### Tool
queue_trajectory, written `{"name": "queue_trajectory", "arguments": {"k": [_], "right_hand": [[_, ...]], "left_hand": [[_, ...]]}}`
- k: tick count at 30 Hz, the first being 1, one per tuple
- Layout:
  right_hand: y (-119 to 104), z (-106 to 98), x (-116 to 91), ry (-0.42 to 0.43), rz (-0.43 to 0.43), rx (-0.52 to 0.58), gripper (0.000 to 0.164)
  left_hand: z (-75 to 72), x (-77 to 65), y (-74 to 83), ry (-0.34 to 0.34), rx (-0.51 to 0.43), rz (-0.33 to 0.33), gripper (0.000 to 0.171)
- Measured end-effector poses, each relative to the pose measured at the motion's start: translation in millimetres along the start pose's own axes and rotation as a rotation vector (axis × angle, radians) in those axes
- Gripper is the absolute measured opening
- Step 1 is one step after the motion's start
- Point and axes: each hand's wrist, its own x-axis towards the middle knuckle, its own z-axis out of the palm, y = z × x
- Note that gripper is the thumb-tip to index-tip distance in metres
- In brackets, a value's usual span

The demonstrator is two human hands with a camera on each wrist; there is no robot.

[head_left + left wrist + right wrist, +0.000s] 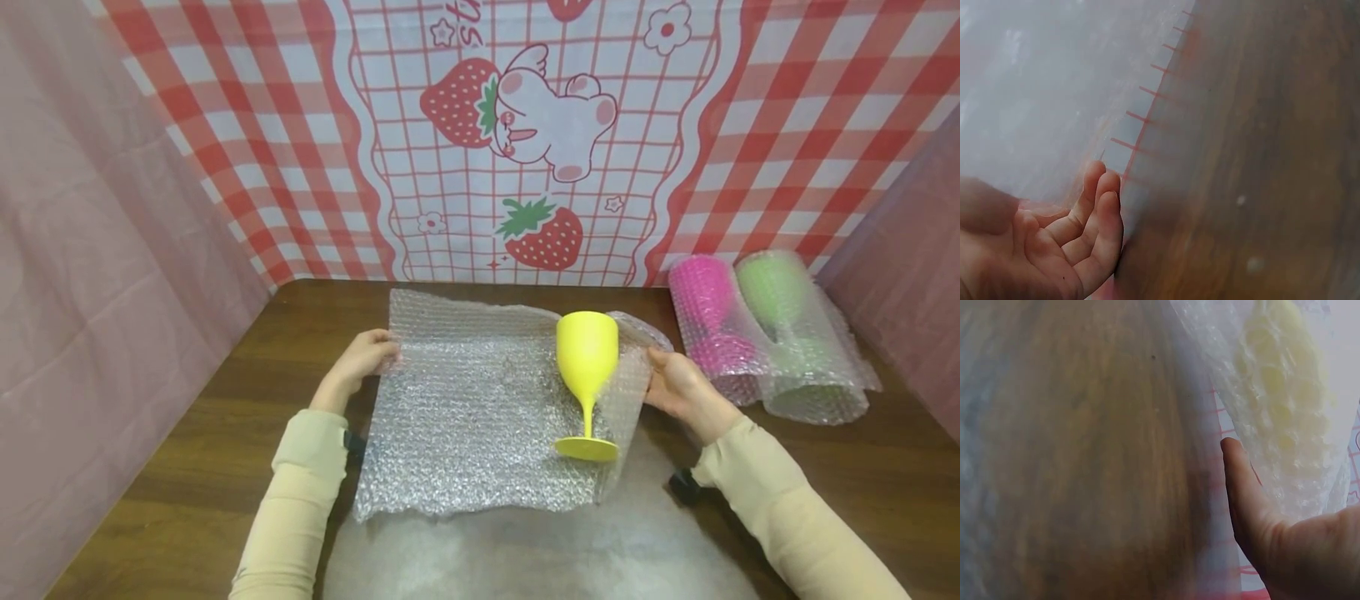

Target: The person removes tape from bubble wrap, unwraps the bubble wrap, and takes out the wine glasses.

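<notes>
A yellow plastic goblet (pixel 587 358) lies on a sheet of clear bubble wrap (pixel 465 417), near the sheet's right side, its bowl pointing to the back. My left hand (pixel 358 360) pinches the sheet's left edge between thumb and fingers; in the left wrist view, that hand (pixel 1072 250) has its fingers bent at the edge. On the other side my right hand (pixel 686 390) grips the right edge, which is raised beside the goblet. The right wrist view shows the goblet (pixel 1285 381) dimly through the wrap, and the right hand's other fingers are hidden behind it.
At the back right of the brown wooden table (pixel 225 400) lie a pink goblet (pixel 702 292) and a green goblet (pixel 776 287), both rolled in bubble wrap. A red-and-white checked cloth (pixel 285 150) hangs behind. Pink curtains (pixel 97 250) flank the table. A grey surface (pixel 540 558) lies in front.
</notes>
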Motion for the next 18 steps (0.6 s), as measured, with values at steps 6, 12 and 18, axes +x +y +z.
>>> {"name": "queue_trajectory", "arguments": {"k": [6, 12, 18], "right_hand": [[0.3, -1.9, 1.3, 0.017, 0.014, -0.01, 0.032], [0.2, -1.8, 2.6, 0.014, 0.047, -0.096, 0.034], [-0.8, 0.7, 2.5, 0.065, 0.066, -0.214, 0.032]], "left_hand": [[0.3, 1.1, -0.9, -0.005, 0.002, -0.002, 0.032], [1.7, 1.9, -1.9, 0.008, 0.042, -0.005, 0.035], [2.9, 2.3, -2.8, 0.017, 0.077, 0.004, 0.034]]}}
